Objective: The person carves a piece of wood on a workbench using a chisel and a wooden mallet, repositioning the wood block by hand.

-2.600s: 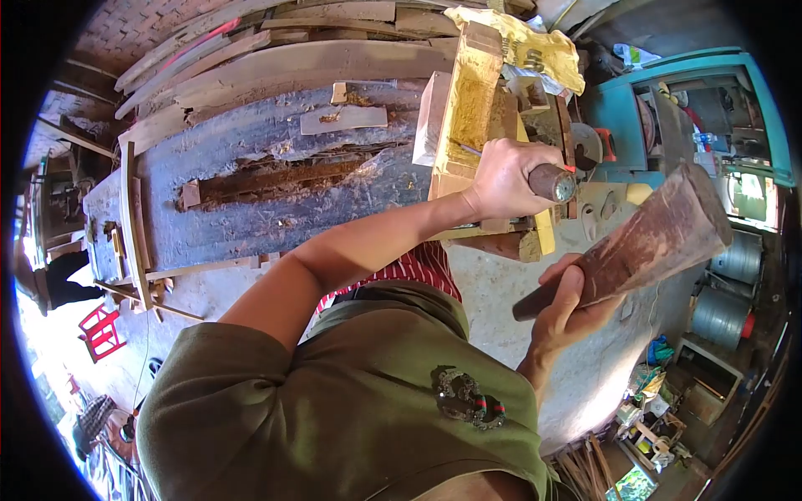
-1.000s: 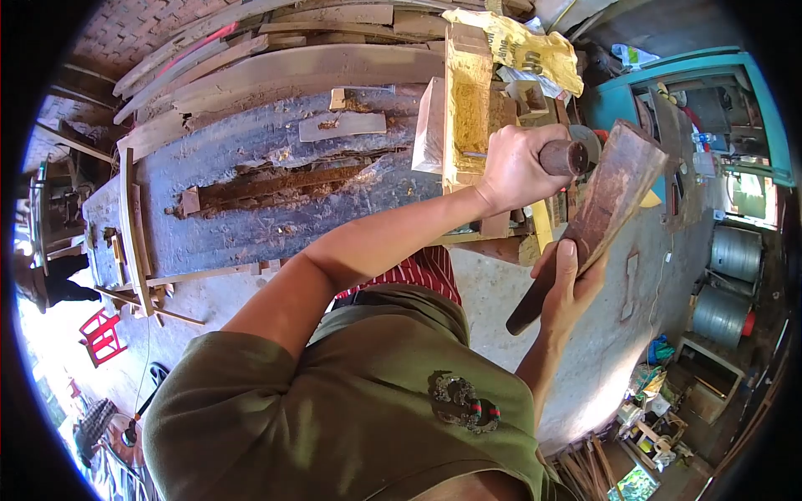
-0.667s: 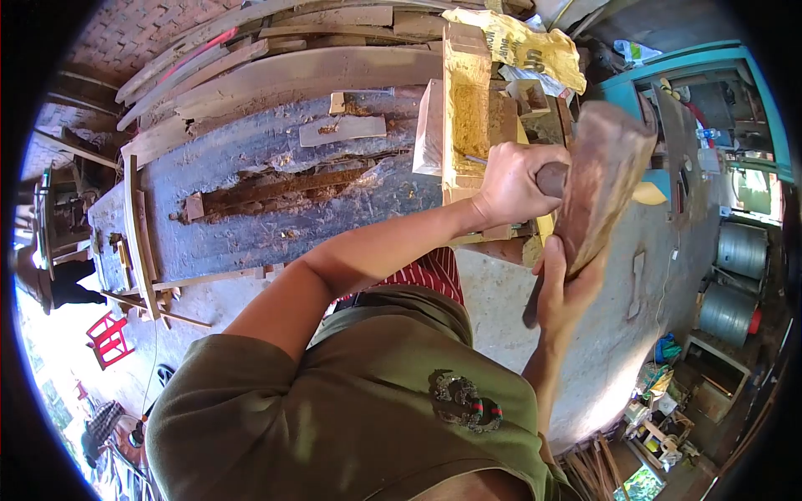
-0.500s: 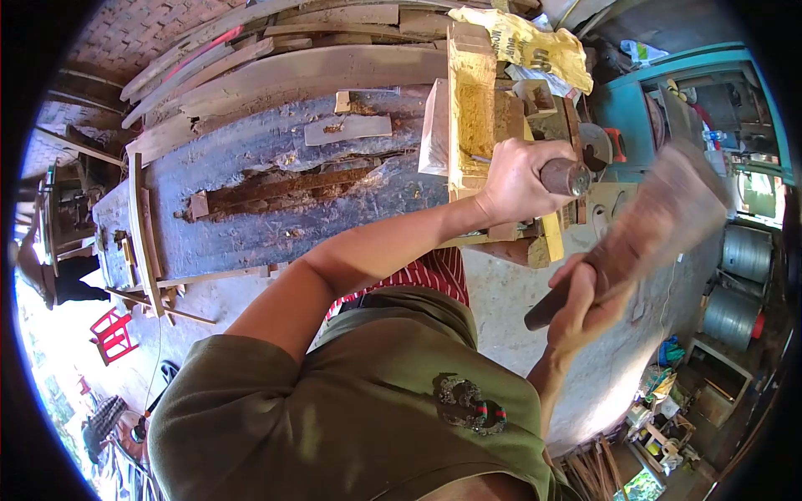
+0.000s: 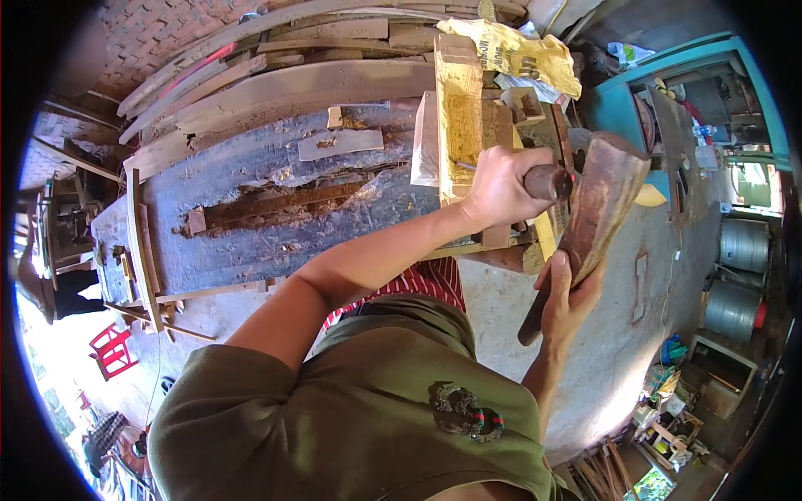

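Observation:
My left hand (image 5: pixel 504 188) is closed around the thick wooden handle of a chisel (image 5: pixel 547 182). Its thin metal shaft points left into the hollow of a yellowish wooden block (image 5: pixel 458 121), though the cutting tip cannot be made out. Lower right, my right hand (image 5: pixel 572 292) grips a wooden mallet (image 5: pixel 608 188) by its dark handle. The mallet's heavy head is raised upright, close to the butt of the chisel handle; whether the two touch is unclear.
A worn dark workbench (image 5: pixel 276 200) with a long ragged hole spreads leftward. On it lies a flat wood piece (image 5: pixel 341 144). Long planks (image 5: pixel 309 88) are stacked behind. A yellow sack (image 5: pixel 526 54) sits past the block. A red stool (image 5: pixel 113 351) stands on the floor.
The mallet has swung left toward the chisel's butt end, from a blurred position farther right. My left hand stays on the chisel, and the whole view has shifted slightly.

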Action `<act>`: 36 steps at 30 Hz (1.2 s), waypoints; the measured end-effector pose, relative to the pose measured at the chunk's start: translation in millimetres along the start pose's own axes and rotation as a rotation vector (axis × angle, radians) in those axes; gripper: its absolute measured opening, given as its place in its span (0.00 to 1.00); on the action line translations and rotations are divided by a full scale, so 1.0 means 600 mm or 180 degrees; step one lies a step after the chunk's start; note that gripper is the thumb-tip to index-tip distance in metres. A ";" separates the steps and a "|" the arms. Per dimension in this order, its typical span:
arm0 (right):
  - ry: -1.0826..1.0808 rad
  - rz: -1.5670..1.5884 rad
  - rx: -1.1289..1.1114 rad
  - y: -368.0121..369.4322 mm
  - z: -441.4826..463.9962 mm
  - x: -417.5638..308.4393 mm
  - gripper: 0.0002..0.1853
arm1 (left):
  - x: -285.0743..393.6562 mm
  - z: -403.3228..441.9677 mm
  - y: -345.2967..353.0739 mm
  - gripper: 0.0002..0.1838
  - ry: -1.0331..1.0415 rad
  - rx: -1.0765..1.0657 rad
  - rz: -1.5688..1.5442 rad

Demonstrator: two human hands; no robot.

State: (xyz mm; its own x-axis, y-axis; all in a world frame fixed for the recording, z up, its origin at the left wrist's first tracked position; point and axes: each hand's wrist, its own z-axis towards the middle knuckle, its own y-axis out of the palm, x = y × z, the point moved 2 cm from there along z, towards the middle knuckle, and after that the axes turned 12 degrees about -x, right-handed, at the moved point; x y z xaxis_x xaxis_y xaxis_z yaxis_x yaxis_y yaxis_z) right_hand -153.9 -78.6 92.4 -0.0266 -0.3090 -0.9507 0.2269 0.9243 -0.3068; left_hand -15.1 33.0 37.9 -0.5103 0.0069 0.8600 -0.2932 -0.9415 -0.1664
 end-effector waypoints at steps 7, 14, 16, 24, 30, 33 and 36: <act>-0.0555 -0.0070 0.0331 0.013 -0.003 -0.038 0.19 | -0.003 -0.020 0.011 0.11 0.0147 -0.0247 -0.0015; 0.0251 -0.0986 -0.0141 0.001 0.001 -0.029 0.25 | -0.003 -0.021 0.016 0.14 0.0194 -0.0324 0.0145; -0.0281 -0.0800 0.0344 0.003 -0.007 -0.036 0.25 | -0.006 -0.023 0.017 0.15 0.0209 -0.0188 0.0072; 0.0163 -0.0158 -0.0027 0.011 0.010 -0.024 0.21 | -0.014 0.019 -0.005 0.12 0.0013 0.0043 -0.0240; 0.0076 0.0092 0.0014 0.001 0.006 -0.009 0.17 | -0.005 0.032 -0.028 0.09 -0.0388 -0.0120 -0.0660; 0.0301 -0.0052 -0.0047 -0.001 0.001 -0.004 0.18 | -0.010 0.016 -0.013 0.10 -0.0389 -0.0341 -0.0415; 0.0132 0.0202 0.0158 0.008 0.001 -0.026 0.20 | -0.002 0.009 -0.004 0.11 -0.0108 -0.0307 -0.0307</act>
State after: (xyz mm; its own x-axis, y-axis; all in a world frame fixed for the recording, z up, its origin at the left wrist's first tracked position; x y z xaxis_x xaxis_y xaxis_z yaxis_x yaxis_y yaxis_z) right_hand -151.7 -69.6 106.0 -0.0506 -0.2397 -0.9695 0.2774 0.9292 -0.2442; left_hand -9.5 33.6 39.8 -0.4488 0.0829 0.8898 -0.4168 -0.9002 -0.1264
